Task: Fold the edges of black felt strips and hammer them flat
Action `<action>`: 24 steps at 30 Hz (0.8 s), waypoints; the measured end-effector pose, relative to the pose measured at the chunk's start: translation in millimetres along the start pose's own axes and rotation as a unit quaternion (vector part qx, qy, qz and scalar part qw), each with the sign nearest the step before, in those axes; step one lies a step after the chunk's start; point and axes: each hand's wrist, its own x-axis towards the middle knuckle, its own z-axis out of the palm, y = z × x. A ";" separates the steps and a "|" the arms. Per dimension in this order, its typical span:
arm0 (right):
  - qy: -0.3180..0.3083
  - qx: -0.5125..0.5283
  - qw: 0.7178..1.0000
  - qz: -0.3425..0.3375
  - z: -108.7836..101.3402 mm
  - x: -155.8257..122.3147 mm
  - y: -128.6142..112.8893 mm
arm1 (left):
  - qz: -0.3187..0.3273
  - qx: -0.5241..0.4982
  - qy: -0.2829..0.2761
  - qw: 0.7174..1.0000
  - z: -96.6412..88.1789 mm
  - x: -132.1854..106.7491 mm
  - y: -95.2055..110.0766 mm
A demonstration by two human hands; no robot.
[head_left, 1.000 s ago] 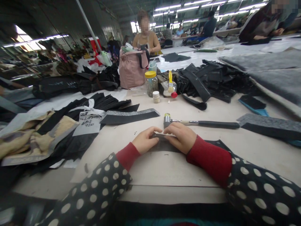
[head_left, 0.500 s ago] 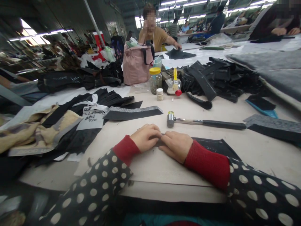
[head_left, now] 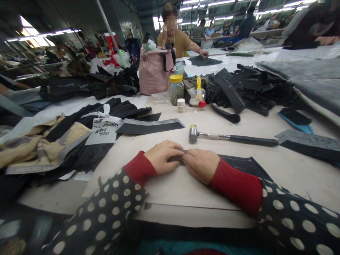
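A flat black leather-like piece lies on the pale work board, its right part showing beyond my right wrist. Both hands meet at its left end. My left hand pinches the edge there between thumb and fingers. Close beside it, my right hand has its fingers curled together over the same piece; the fingertips and most of that end are hidden. Just beyond the hands rests a hammer with a metal head and black handle, untouched.
Bundled black pieces with a handwritten tag lie left. Behind stand a yellow-lidded jar, a small white bottle, a brush and a pink bag. Black strips are heaped at back right. A co-worker works across the table.
My left hand has shifted slightly, its thumb now apart from the fingers at the piece's edge. My right hand stays nearly in place. The co-worker's hand has moved a little on dark fabric.
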 end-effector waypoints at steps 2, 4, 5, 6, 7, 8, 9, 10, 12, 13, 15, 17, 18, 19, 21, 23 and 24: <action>0.008 0.012 1.000 0.016 0.2 -1.0 1.7 | -0.010 0.026 0.009 1.000 1.5 2.1 3.4; 0.021 0.033 0.999 0.025 0.8 -3.1 3.6 | -0.024 0.056 0.019 0.998 3.6 3.7 6.5; 0.027 0.042 0.998 0.028 1.4 -4.1 4.3 | -0.026 0.069 0.022 0.997 4.7 4.4 7.7; 0.031 0.047 0.998 0.029 2.2 -5.0 5.0 | -0.024 0.077 0.025 0.996 5.7 4.8 8.7; 0.033 0.046 0.998 0.032 3.1 -5.5 5.4 | -0.022 0.083 0.029 0.996 6.6 5.2 9.4; 0.033 0.042 0.998 0.036 4.0 -5.6 5.6 | -0.020 0.086 0.033 0.995 7.3 5.4 10.0; 0.031 0.035 0.998 0.039 4.8 -5.4 5.7 | -0.020 0.089 0.035 0.995 7.6 5.6 10.4; 0.028 0.028 0.998 0.042 5.3 -4.9 5.8 | -0.020 0.090 0.037 0.995 7.7 5.8 10.9; 0.025 0.021 0.998 0.049 5.3 -3.4 6.1 | -0.022 0.089 0.035 0.995 7.2 6.3 11.9; 0.023 0.022 0.998 0.052 4.8 -2.7 6.4 | -0.024 0.089 0.033 0.995 6.7 6.5 12.4; 0.020 0.026 0.998 0.061 3.2 -1.5 7.4 | -0.031 0.086 0.030 0.995 5.8 6.9 13.4; 0.024 0.032 0.997 0.066 2.2 -0.8 8.6 | -0.045 0.085 0.026 0.995 5.1 7.4 14.1; 0.029 0.037 0.997 0.066 2.4 -0.7 9.2 | -0.053 0.085 0.024 0.995 4.8 7.6 14.4; 0.037 0.041 0.996 0.064 3.3 -0.6 9.8 | -0.059 0.085 0.021 0.994 4.5 7.7 14.5; 0.054 0.052 0.996 0.044 7.3 -0.9 10.8 | -0.063 0.087 0.015 0.994 3.7 7.5 14.9; 0.070 0.061 0.996 0.010 13.4 -1.5 11.8 | -0.054 0.092 0.007 0.994 2.8 5.8 15.5; 0.076 0.064 0.995 -0.005 16.7 -2.0 12.3 | -0.048 0.095 0.003 0.994 2.4 4.3 16.0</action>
